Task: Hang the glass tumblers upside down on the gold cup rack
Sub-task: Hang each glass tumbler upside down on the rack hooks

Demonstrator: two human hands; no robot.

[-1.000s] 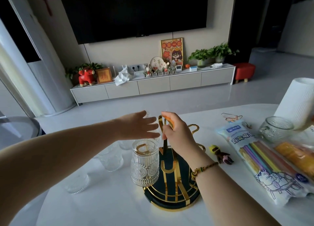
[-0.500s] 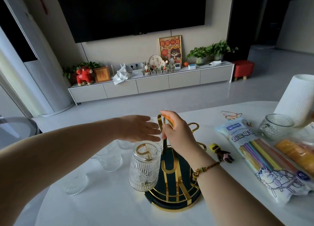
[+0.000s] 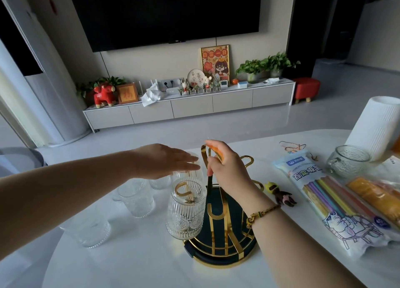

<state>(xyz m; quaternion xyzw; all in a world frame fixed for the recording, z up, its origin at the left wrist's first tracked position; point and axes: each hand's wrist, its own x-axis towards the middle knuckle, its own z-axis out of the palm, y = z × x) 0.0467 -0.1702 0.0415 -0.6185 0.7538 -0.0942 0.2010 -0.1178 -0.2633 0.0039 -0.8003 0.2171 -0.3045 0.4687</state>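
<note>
The right hand [image 3: 225, 168] grips the top loop of the gold wire cup rack [image 3: 218, 218], while the flat, released left hand [image 3: 164, 161] hovers over a ribbed clear glass tumbler [image 3: 186, 209] hanging upside down.

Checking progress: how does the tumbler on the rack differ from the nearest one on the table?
The racked tumbler hangs upside down over a gold hook, tilted, beside the rack; the table tumbler stands apart at the left edge. The racked one catches more light; the table one looks dimmer. Both are clear patterned glass.
</note>
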